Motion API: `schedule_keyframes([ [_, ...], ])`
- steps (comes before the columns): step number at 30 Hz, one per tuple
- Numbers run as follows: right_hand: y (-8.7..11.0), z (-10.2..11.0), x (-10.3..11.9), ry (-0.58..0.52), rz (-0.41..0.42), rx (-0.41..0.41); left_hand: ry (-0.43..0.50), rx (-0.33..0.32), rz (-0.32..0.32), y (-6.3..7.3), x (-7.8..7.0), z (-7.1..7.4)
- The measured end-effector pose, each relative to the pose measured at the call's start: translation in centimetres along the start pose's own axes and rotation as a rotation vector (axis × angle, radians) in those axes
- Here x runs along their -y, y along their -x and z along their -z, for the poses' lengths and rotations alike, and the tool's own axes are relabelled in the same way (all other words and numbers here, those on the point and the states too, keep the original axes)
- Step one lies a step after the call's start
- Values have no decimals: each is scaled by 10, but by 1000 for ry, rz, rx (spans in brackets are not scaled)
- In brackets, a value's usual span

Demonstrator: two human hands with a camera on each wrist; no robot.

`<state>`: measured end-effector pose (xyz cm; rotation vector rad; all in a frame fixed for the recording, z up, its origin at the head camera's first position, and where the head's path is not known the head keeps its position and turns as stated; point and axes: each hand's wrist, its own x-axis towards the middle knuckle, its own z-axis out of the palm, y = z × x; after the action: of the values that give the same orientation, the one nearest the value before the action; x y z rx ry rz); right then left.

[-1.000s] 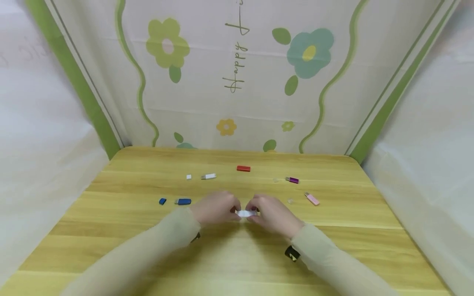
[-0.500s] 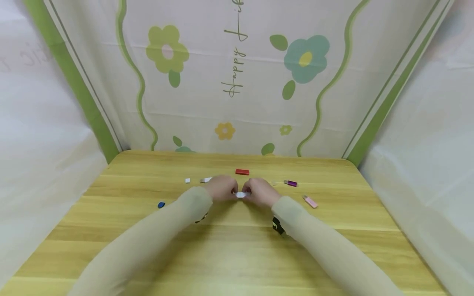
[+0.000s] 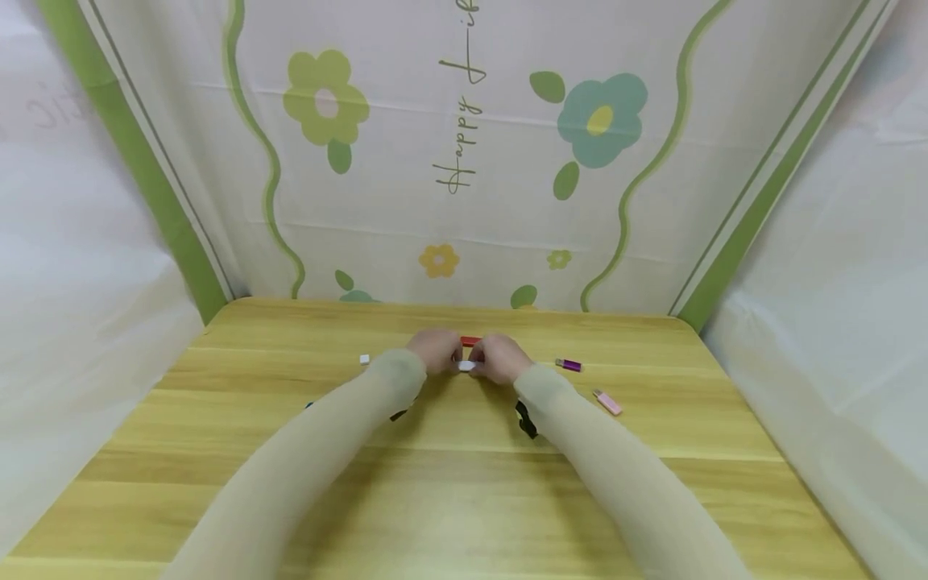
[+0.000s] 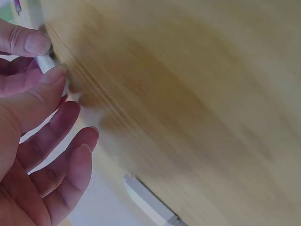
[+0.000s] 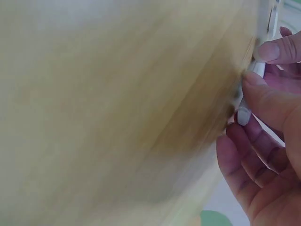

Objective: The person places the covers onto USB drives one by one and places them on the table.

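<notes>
Stick (image 3: 466, 366) between hands (image 3: 437, 350) (image 3: 500, 359) — bar (image 3: 470, 341) seemingly just behind — two flash drives (image 3: 572, 366) (image 3: 609, 403) to the right.

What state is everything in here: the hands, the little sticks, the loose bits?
Left hand: pinching the held white stick.
Right hand: pinching the same stick.
Held white stick: capped or not, can't tell.
Other white stick: lying down, partly out of frame.
Purple stick: lying down, metal plug bare.
Pink stick: lying down, metal plug bare.
Red stick: partly hidden.
Small white piece: lying loose.
</notes>
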<state>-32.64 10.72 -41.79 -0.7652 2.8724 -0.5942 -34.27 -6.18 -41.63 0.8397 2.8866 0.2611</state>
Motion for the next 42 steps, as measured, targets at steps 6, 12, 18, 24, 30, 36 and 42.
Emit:
schedule_keyframes([
  [6, -9, 4, -2, -5, -80, -2, 65, 27, 83, -4, -5, 11],
  [12, -16, 7, -4, 4, -137, 26, 54, 23, 97, -15, -2, 14],
  [18, -25, -1, -3, 70, -152, -15, -110, 18, 46, -20, -6, 15],
  [24, -24, 0, 1, 57, -180, -65, -210, -24, 23, -19, -19, 20],
  [30, -21, -1, -4, 10, -209, -62, -217, -16, 34, -18, -22, 19],
  [36, -23, 1, -3, 23, -229, -34, -237, -7, 51, -22, -23, 15],
  [42, -26, 0, -4, 26, -215, -42, -246, -11, 77, -25, -23, 16],
])
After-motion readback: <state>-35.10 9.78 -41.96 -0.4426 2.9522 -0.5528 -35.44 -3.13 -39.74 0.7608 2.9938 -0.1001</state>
